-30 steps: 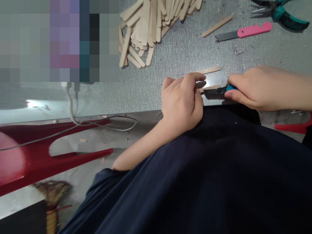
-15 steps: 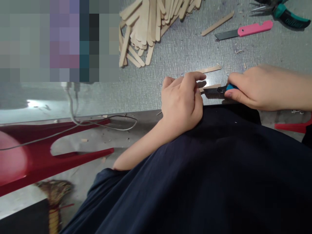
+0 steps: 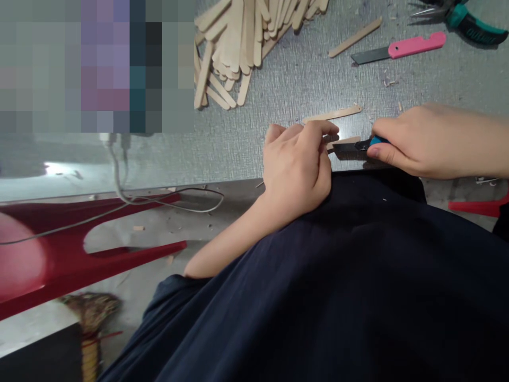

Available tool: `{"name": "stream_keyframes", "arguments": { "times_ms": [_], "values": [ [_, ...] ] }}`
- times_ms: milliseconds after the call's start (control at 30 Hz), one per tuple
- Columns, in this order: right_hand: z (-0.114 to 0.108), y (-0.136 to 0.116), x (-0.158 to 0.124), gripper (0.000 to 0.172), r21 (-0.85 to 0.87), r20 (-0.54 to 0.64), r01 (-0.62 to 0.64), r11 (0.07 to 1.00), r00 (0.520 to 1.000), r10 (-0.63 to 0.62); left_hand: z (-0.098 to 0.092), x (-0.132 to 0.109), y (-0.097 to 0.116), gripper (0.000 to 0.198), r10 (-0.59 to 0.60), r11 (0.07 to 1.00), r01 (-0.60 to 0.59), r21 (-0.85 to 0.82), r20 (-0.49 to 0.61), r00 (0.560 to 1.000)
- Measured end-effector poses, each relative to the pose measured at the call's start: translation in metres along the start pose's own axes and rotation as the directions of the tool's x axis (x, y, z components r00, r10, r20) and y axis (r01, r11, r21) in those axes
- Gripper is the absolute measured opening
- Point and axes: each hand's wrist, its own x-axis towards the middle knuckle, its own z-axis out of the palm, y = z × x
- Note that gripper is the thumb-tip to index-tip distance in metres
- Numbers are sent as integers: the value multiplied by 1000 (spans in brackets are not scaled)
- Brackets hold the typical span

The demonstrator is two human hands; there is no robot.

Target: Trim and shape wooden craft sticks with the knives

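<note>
At the grainy grey table's [image 3: 222,146] near edge, the left hand [image 3: 298,159] bends over a slim wooden stick [image 3: 352,141]; hidden fingertips leave its grip impossible to tell. The right hand [image 3: 413,139] is closed round a blue-handled knife [image 3: 352,149], its flat dark blade along the stick. Farther lies a pink-handled knife [image 3: 415,45]; beyond, round-ended sticks [image 3: 234,48] and right-hand pliers [image 3: 477,26] are cut off.

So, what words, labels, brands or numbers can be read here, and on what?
"OU…": starts the lettering on the pliers' handle; the remaining letters are too blurred to read surely.
No other readable text, including on the pink-handled knife or blue-handled knife.
</note>
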Motion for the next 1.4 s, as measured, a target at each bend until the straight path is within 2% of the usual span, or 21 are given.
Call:
{"name": "stream_keyframes", "arguments": {
  "times_ms": [133, 233, 400, 467, 600, 733, 767, 867, 1000, 1133, 1300, 1400],
  "values": [
    [1, -1, -1, 60, 29, -26, 26, 999, 999, -26, -4, 1, 4, 29, 1, 999, -2, 33, 31, 1000],
    [-3, 0, -1, 61, 44, 5, -1, 999, 1000, 0, -6, 2, 6, 25, -6, 999, 5, 33, 24, 1000],
    [-31, 3, 13, 69, 120, 170, 35, 992, 984, -55, -2, 1, 0, 22, 41, 999, -40, 16, -45, 998],
    [-44, 3, 21, 76, 79, 163, 56, 995, 984, -68, -1, 1, -3, 18, 48, 999, -48, 4, -63, 997],
    [-58, -4, 31, 84, -40, 188, -31, 999, 981, 38, 3, 2, -5, 6, 71, 997, -72, 0, -90, 993],
    [-59, -8, 31, 85, -70, 193, -58, 996, 979, 71, 6, 4, -4, 25, 126, 992, -122, 34, -207, 970],
    [-58, -7, 31, 85, -70, 205, -60, 996, 976, 73, 6, 4, -4, 24, 98, 995, -95, 22, -145, 985],
    [-54, 1, 32, 84, -23, 270, -61, 998, 961, 65, 2, 5, -4, 20, 30, 999, -31, -20, -54, 998],
    [-46, 17, 36, 91, 109, 257, 51, 993, 963, -78, 1, 5, -5, 14, 43, 999, -45, -26, -71, 997],
    [-39, 21, 35, 92, 110, 201, 139, 984, 967, -159, 0, 4, -5, 9, 36, 999, -37, -27, -65, 997],
    [-42, 5, 21, 89, 88, 213, 67, 994, 973, -84, -3, 1, -6, 8, 14, 998, -14, -59, -13, 1000],
    [-45, -4, 16, 87, 80, 240, -1, 997, 971, -18, -3, -1, -8, 12, 33, 997, -35, -64, -31, 999]
  ]
}}
